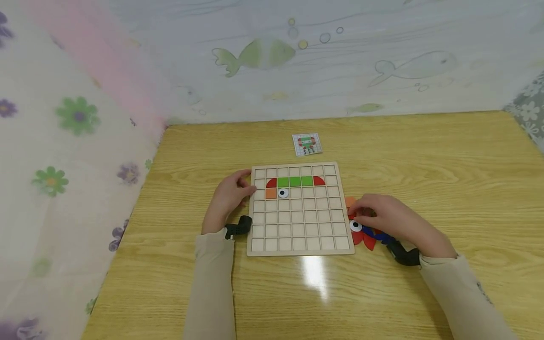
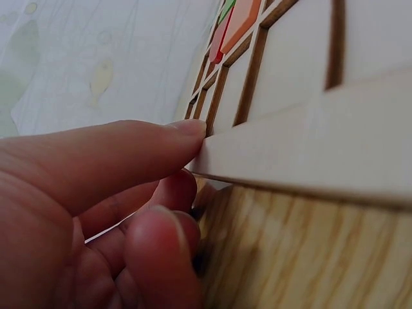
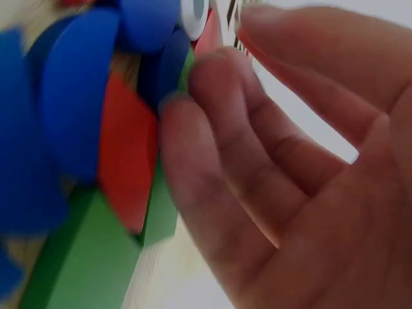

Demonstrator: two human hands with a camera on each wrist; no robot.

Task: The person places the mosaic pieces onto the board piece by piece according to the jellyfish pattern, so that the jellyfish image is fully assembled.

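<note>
A square wooden grid board [image 1: 301, 217] lies on the table. My left hand [image 1: 231, 196] grips its left edge; in the left wrist view one digit rests on the rim while other fingers curl beside it. In the board's upper cells sit two red rounded pieces, a row of green squares [image 1: 295, 181], an orange square [image 1: 271, 193] and a white eye disc [image 1: 283, 192]. Over loose pieces at the board's right side, my right hand [image 1: 382, 217] reaches with loosely bent fingers, nothing visible between them. In the right wrist view its fingertips overlap the red piece [image 3: 127, 154] and blue pieces [image 3: 77, 96].
Behind the board, a small pattern card [image 1: 307, 144] shows a coloured figure on a grid. A second eye disc [image 1: 356, 226] lies among the loose pieces, partly under the right hand. A wall with painted fish [image 1: 267, 53] borders the table's [image 1: 446, 179] back.
</note>
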